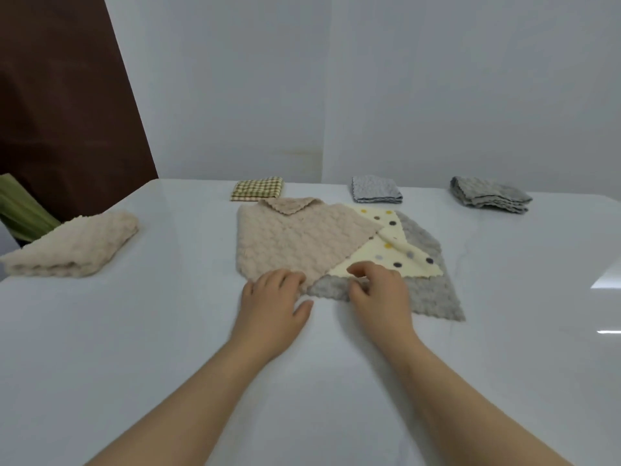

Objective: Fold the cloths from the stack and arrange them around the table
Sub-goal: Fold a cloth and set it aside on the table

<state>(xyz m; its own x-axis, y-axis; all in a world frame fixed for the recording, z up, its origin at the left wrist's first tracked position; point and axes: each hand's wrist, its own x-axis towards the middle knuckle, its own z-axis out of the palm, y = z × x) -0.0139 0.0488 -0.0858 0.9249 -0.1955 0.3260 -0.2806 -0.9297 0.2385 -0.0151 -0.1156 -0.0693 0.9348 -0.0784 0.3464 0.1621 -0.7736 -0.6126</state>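
A loose stack of cloths lies in the middle of the white table (134,331): a beige fluffy cloth (295,240) on top, a cream polka-dot cloth (386,260) under it, and a grey fluffy cloth (430,290) at the bottom. My left hand (275,304) rests at the beige cloth's near corner, fingers curled onto its edge. My right hand (379,294) lies over the grey cloth's near edge, fingertips curled at the polka-dot cloth's corner. Whether either hand pinches fabric is unclear.
Folded cloths sit around the table: a beige one (74,243) at the left, a checked yellow one (258,189), a pale blue-grey one (376,190) and a grey one (490,195) along the far edge. A white wall stands behind; a dark panel (60,95) is at the left.
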